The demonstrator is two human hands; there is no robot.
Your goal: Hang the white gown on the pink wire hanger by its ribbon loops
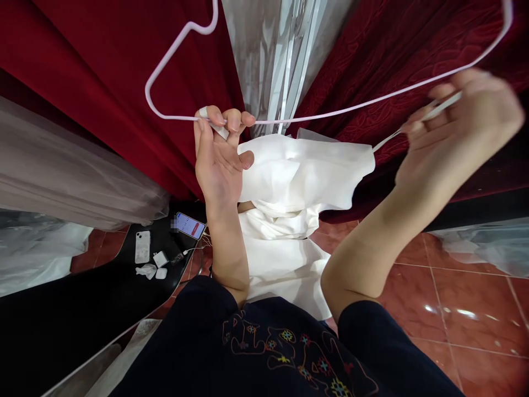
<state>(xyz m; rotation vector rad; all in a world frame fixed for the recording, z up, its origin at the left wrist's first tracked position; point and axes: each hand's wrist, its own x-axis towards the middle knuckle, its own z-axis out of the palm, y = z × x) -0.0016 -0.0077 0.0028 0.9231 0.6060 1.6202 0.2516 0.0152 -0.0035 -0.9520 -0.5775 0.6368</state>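
A pale pink clothes hanger (330, 113) spans the upper part of the head view, its long bottom bar sloping up to the right. My left hand (222, 171), palm toward me, has its fingers curled over this bar near the left end; a short white strip lies across them. On the right, my right hand (463, 129) is slightly blurred and pinches a thin white strap (386, 140). That strap runs taut down to the top corner of a white garment (306, 171), which hangs below the bar in loose folds. The garment's left edge is partly behind my left hand.
At left, a black table (95, 298) bears a lit phone (190, 225), a white phone-shaped item (142, 246), a charger (160, 259) and small white items. Dark red curtains (124, 71) and sheer fabric hang ahead. Red floor tiles (475, 309) show at right.
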